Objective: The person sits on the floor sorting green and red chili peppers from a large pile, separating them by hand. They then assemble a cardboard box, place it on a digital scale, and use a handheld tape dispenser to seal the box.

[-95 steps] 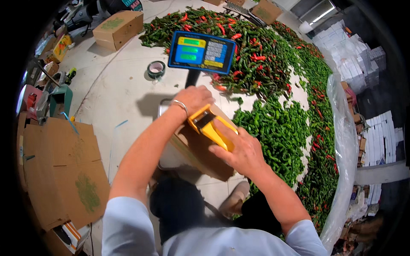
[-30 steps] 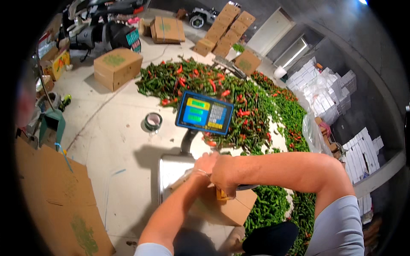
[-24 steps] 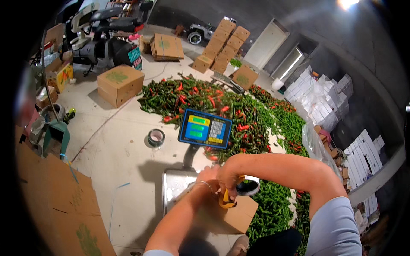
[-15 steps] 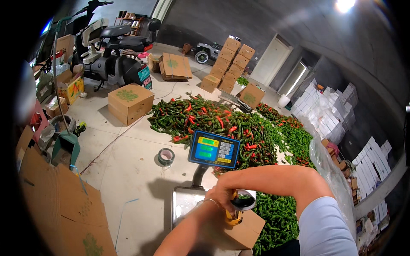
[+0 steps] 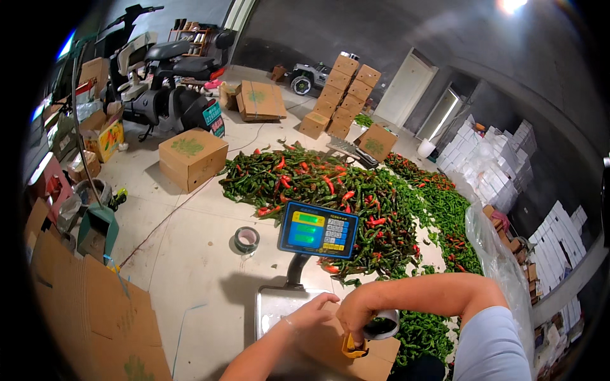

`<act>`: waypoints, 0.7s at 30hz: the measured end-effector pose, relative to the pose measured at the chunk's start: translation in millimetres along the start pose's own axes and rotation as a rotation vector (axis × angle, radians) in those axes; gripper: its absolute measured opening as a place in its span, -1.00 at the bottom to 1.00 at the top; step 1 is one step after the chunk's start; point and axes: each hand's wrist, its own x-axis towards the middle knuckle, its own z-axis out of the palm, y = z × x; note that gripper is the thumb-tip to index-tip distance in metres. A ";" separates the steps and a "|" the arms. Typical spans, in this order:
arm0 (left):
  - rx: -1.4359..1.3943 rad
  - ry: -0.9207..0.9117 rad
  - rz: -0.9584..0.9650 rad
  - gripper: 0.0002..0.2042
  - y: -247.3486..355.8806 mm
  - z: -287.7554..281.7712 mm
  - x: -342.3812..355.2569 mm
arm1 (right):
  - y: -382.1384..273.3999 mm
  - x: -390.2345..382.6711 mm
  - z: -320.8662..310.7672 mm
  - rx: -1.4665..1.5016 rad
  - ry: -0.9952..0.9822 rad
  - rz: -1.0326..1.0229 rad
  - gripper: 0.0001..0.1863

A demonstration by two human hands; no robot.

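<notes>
A tape dispenser (image 5: 354,347) with a yellow-orange body and a large roll is gripped in my right hand (image 5: 357,312). It rests over the top of a cardboard box (image 5: 379,360) that sits on a weighing scale's metal platform (image 5: 272,303). My left hand (image 5: 310,312) lies at the box's far left side, fingers stretched out and holding nothing. Just beyond my hands stands the scale's blue display (image 5: 318,230), with lit green readouts. My hands and forearms cover much of the box's top.
Heaps of green and red chili peppers (image 5: 305,181) spread ahead and to the right. A loose tape roll (image 5: 246,239) lies on the floor. Flattened cardboard (image 5: 95,311) is at the near left, a closed box (image 5: 192,159) beyond. Further back are a scooter (image 5: 168,95) and stacked boxes (image 5: 340,89).
My hands have parted. The left has come away from the dispenser, its fingers now extended on the left. My right hand has shifted slightly right and down with the dispenser.
</notes>
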 end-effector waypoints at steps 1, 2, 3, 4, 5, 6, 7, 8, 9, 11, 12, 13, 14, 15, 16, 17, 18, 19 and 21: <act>-0.010 0.022 -0.015 -0.52 -0.8 3.4 -1.4 | -3.4 -7.2 6.7 0.009 0.053 0.016 -0.62; -0.021 0.044 -0.030 -0.54 -1.3 6.6 -2.1 | -4.1 -14.0 16.7 0.020 0.106 0.033 -0.60; -0.031 0.065 -0.046 -0.55 -0.2 10.5 -2.0 | -2.5 -19.1 29.0 0.032 0.158 0.050 -0.58; -0.002 0.085 -0.043 -0.56 5.3 18.1 -3.0 | 12.5 -6.9 50.8 -0.104 0.224 -0.002 -0.53; 0.058 0.100 -0.040 -0.56 7.0 24.0 -2.7 | 5.5 -24.4 62.7 -0.133 0.275 0.031 -0.51; 0.118 0.115 -0.036 -0.56 7.5 30.9 -1.9 | 11.0 -29.7 86.7 -0.093 0.395 0.038 -0.50; 0.177 0.111 -0.020 -0.56 11.6 43.1 5.0 | 14.4 -38.8 111.9 -0.045 0.517 0.066 -0.49; 0.254 0.105 -0.022 -0.55 15.7 53.6 8.9 | 1.5 -58.7 121.5 -0.037 0.490 0.119 -0.47; 0.331 0.098 -0.024 -0.55 20.5 66.1 13.2 | 13.3 -52.0 152.8 -0.008 0.616 0.097 -0.46; 0.521 0.053 0.013 -0.53 25.5 89.2 18.0 | 3.9 -66.9 194.6 0.054 0.666 0.155 -0.45; 0.632 0.019 0.060 -0.52 27.3 99.1 20.2 | 0.1 -68.5 214.7 0.102 0.712 0.183 -0.45; 0.757 -0.004 0.100 -0.51 31.1 105.3 20.8 | -2.1 -64.3 232.8 0.144 0.770 0.195 -0.45; 0.801 -0.048 0.097 -0.50 36.6 120.2 24.9 | -6.8 -63.8 255.5 0.196 0.813 0.240 -0.44; 0.899 -0.086 0.077 -0.52 32.0 136.1 28.5 | -7.7 -52.3 280.0 0.229 0.851 0.284 -0.44; 1.004 -0.117 0.056 -0.54 23.6 153.1 32.3 | -5.4 -35.9 301.6 0.258 0.894 0.324 -0.45; 1.110 -0.147 0.035 -0.55 19.4 168.4 36.3 | -1.7 -25.3 319.2 0.286 0.936 0.362 -0.45; 1.222 -0.229 0.007 -0.56 32.1 194.0 28.1 | -7.3 -34.9 322.3 0.351 0.855 0.365 -0.47; 1.276 -0.315 0.055 -0.55 6.2 196.8 35.9 | -7.9 -32.9 327.9 0.387 0.887 0.327 -0.47; 1.375 -0.315 -0.002 -0.59 -17.3 207.3 44.4 | -7.9 -24.4 346.9 0.476 0.932 0.270 -0.48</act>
